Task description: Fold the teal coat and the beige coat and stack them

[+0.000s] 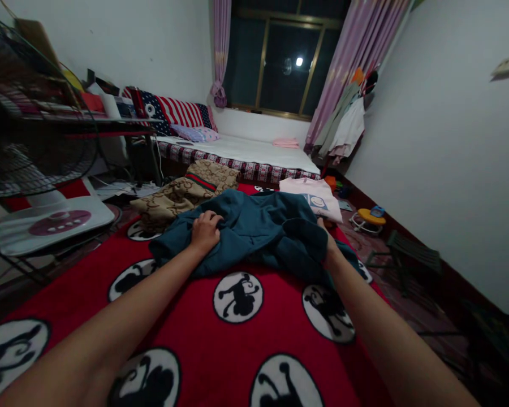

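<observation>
A dark teal garment (254, 226) lies rumpled across a red blanket (275, 305) patterned with black figures in white circles. Its exact cut cannot be made out among the folds. On its left part is my left hand (206, 232), with fingers curled into the cloth. My right hand (328, 243) grips the garment's right side, where a loose fold stands up; most of those fingers are hidden. Behind the garment on the left is a tan patterned cloth item (186, 189) with a green and red stripe. A pale pink shirt (314, 195) lies behind it on the right.
A fan (38, 141) stands close on the left, before a cluttered desk (123, 127). Beyond the blanket is a bed (246, 150) under the window. Clothes (343, 127) hang at the right wall. A yellow stool (370, 216) and a dark folding seat (413, 249) stand on the floor.
</observation>
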